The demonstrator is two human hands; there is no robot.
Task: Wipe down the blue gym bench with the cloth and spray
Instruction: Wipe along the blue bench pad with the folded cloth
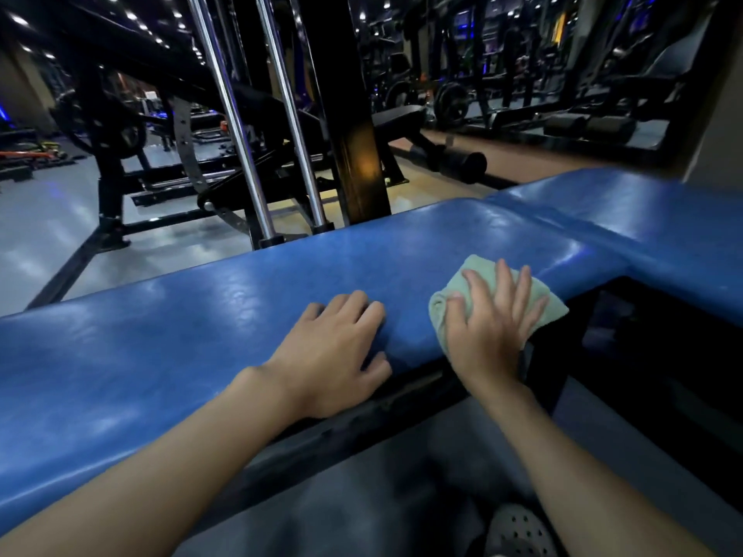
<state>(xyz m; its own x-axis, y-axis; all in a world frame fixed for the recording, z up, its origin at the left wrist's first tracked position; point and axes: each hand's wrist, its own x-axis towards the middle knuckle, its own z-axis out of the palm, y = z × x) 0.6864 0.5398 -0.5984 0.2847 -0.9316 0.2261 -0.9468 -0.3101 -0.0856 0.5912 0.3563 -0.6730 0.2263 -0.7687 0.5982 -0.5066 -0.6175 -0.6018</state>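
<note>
The blue gym bench (201,323) runs across the view as a long shiny padded surface, with a second blue pad (643,219) joining it at the right. A pale green cloth (474,271) lies on the bench near its front edge, right of centre. My right hand (494,319) presses flat on the cloth with the fingers spread. My left hand (333,351) rests palm down on the bare pad just left of the cloth, holding nothing, with the fingers slightly curled over the front edge. No spray bottle is in view.
Behind the bench stand two chrome guide rods (257,154) and a black upright post (345,114) of a weight machine. Further back are black benches, weight plates and foam rollers (462,162). A grey floor (52,243) lies to the left. My perforated shoe (518,532) shows at the bottom.
</note>
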